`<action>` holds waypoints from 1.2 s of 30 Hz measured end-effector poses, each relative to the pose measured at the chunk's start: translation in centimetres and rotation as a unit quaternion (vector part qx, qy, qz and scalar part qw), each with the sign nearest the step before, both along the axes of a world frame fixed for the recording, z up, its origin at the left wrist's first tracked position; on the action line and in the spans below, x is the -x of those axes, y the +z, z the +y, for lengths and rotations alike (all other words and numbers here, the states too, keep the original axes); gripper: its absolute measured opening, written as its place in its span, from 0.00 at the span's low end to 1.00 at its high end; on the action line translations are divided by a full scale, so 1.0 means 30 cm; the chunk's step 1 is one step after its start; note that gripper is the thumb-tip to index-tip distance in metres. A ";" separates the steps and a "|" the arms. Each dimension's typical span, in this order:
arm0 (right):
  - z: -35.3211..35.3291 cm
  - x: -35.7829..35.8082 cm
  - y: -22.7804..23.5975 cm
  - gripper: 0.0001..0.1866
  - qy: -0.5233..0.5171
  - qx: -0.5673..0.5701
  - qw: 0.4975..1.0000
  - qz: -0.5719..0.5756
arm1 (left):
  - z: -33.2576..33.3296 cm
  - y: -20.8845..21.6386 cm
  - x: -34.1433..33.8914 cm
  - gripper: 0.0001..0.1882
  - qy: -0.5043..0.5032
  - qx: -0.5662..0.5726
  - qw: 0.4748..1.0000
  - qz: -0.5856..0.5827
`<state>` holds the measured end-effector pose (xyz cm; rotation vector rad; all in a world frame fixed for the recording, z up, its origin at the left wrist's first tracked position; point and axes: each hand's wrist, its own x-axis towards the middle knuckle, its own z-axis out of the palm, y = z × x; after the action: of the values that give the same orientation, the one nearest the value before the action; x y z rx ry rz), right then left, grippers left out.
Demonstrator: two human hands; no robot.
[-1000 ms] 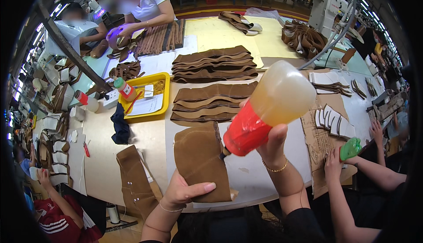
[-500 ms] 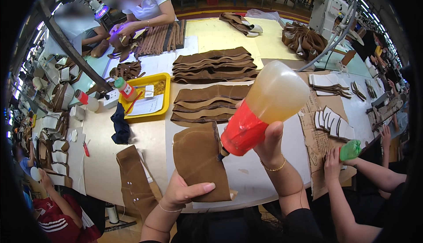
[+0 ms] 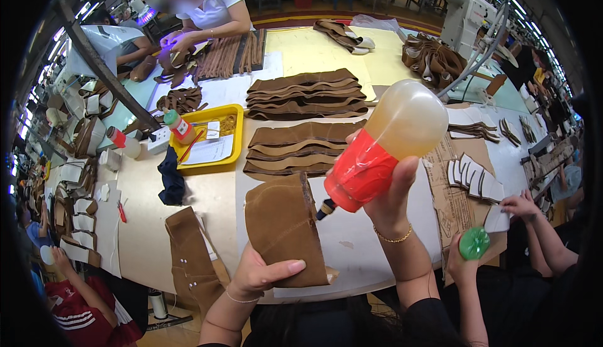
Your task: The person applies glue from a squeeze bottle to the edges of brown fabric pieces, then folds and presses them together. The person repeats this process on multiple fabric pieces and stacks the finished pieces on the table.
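My left hand (image 3: pixel 267 273) grips a brown leather piece (image 3: pixel 279 224) by its lower part, thumb on top and fingers hidden underneath. A dark strip runs along the piece's right edge. My right hand (image 3: pixel 394 199) is wrapped round a glue bottle (image 3: pixel 392 143), a clear plastic one with amber liquid and red wrapping. The bottle is tilted upside down, its dark brush tip at the right edge of the leather. Just beyond lies a row of overlapping brown leather pieces (image 3: pixel 295 149). Another brown piece (image 3: pixel 188 253) rests left of my left hand.
A yellow tray (image 3: pixel 237 152) holds a bottle, a red pen and paper. Beside it lie a dark cloth (image 3: pixel 171 180) and red-handled snips (image 3: pixel 122 212). At right, a co-worker's hand holds a green-ended bottle (image 3: pixel 474 243) near white-faced pieces (image 3: pixel 475 177). A sewing machine (image 3: pixel 461 17) stands far right.
My right hand has moved the glue bottle slightly right, its tip now higher along the leather's edge. My left hand barely moved. At right, the co-worker's green-ended bottle went lower and left.
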<state>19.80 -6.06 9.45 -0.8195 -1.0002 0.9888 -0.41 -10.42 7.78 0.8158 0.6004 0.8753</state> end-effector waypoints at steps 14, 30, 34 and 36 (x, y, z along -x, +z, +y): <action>-0.115 0.009 -0.045 0.57 0.088 0.094 0.991 -0.036 | 0.008 -0.001 -0.001 0.30 0.009 0.005 1.000 -0.009; -0.043 -0.059 0.002 0.50 0.082 -0.062 0.987 0.123 | 0.008 0.005 0.010 0.35 -0.026 -0.152 0.982 0.107; -0.021 -0.036 0.027 0.51 0.009 -0.052 0.998 -0.036 | 0.008 0.013 0.010 0.32 -0.074 -0.171 0.971 0.148; -0.012 -0.036 0.019 0.52 0.003 -0.053 0.994 -0.093 | 0.003 0.023 0.008 0.31 -0.067 -0.150 0.976 0.145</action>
<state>20.88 -6.41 10.03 -0.8305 -1.2064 0.8681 -0.64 -10.32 8.47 1.2591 0.6676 0.7365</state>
